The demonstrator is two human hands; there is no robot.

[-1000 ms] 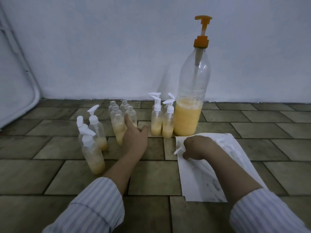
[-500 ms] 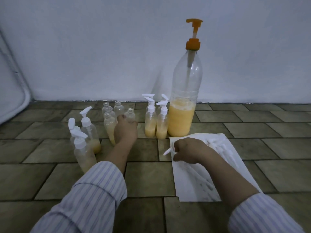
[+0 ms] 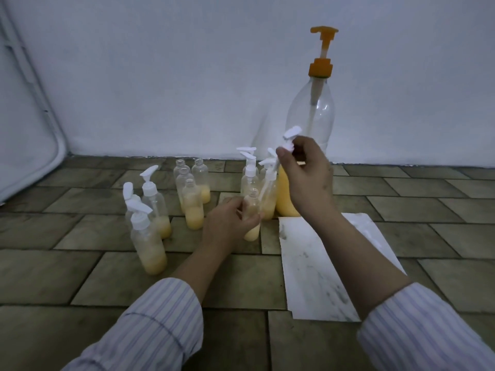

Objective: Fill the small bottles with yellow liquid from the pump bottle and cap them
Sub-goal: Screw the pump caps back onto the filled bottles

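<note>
The light was dim, cool and flat, the pump bottle (image 3: 308,145) threw a soft shadow on the wall (image 3: 160,76) to its left, the hands below it were slightly blurred, and straight lines far left of the bottle bowed with wide-angle distortion

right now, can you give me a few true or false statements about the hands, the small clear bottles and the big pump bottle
1. The left hand grips an uncapped small clear plastic bottle with yellow liquid in its base. True.
2. The right hand lies flat on the white paper sheet. False: it is raised, pinching a white pump cap with its tube hanging down.
3. The tall clear pump bottle has an orange pump head. True.
4. Every small bottle already wears a white cap. False: several at the back are open.
</note>
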